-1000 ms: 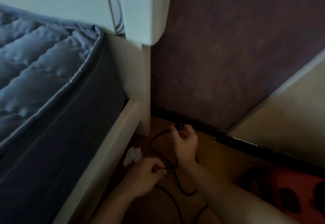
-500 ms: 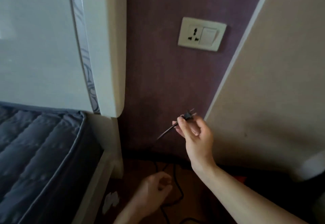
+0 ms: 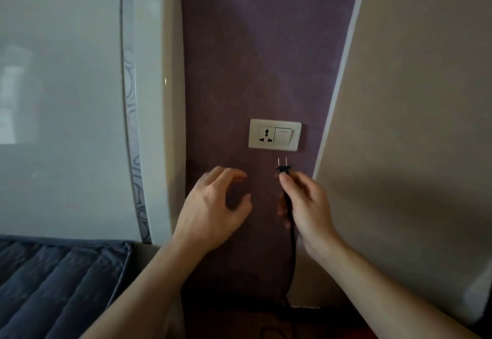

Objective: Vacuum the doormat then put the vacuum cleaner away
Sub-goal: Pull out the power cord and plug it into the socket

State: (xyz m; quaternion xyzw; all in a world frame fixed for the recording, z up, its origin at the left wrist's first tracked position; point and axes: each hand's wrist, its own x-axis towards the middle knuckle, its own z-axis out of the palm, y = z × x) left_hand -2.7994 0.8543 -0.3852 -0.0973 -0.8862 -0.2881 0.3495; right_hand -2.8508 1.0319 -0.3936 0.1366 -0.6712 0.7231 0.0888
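R hand (image 3: 306, 205) is pinching the black two-pin plug (image 3: 283, 169) w/ thumb & curled fingers (image 3: 288, 183), pins pointing up, just below the wall socket (image 3: 274, 135) & not touching it. The plug's black cord (image 3: 292, 245) is hanging down along the purple wall (image 3: 239, 59). L hand (image 3: 213, 211) is hovering beside it, fingers (image 3: 226, 175) loosely curled & spread, holding nothing, near the white headboard (image 3: 157, 99).

Bare forearms (image 3: 149, 285), bare wrists, left hand (image 3: 213, 205), right hand (image 3: 306, 205), slender fingers.
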